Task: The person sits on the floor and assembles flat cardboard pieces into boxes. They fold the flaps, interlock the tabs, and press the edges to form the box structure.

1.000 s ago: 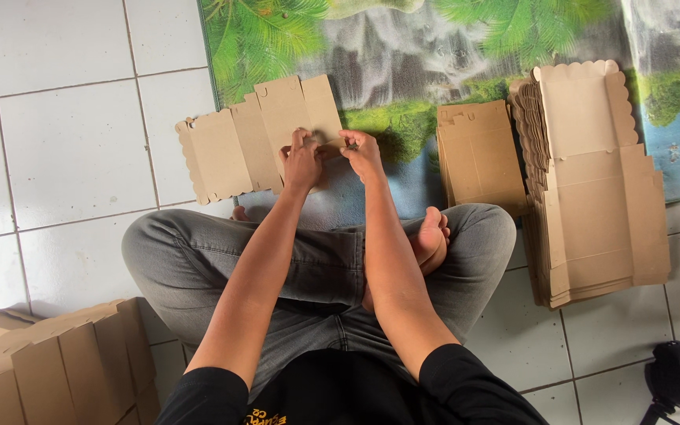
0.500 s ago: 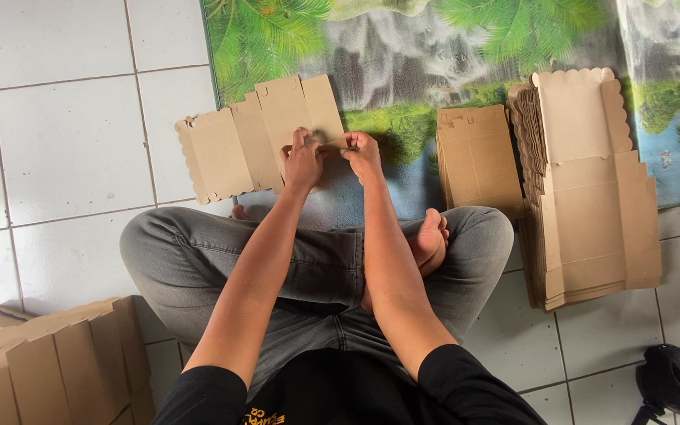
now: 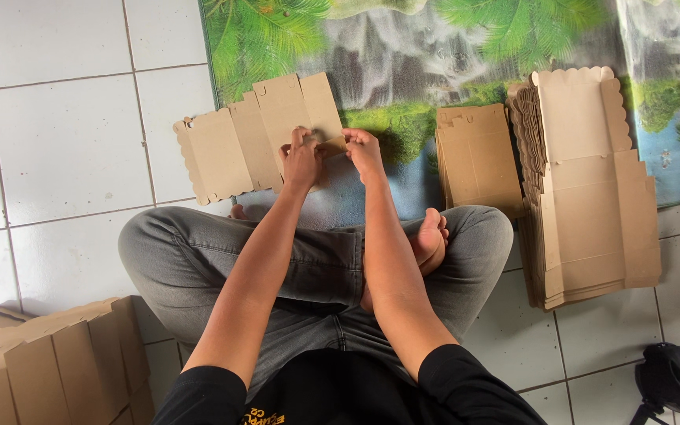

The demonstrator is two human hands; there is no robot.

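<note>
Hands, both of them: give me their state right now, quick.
Left hand: closed, fingers pinching the flat cardboard box blank.
Right hand: closed, gripping the same blank's right edge.

One flat brown cardboard blank (image 3: 265, 134) — unfolded, creased into panels, lying half on the white floor tiles, half on the printed mat. Its left panel ends in a scalloped edge; taller panels with small tabs rise in the middle. The lower right corner is pinched between both hands — it lies just beyond the crossed legs, tilted slightly.
</note>
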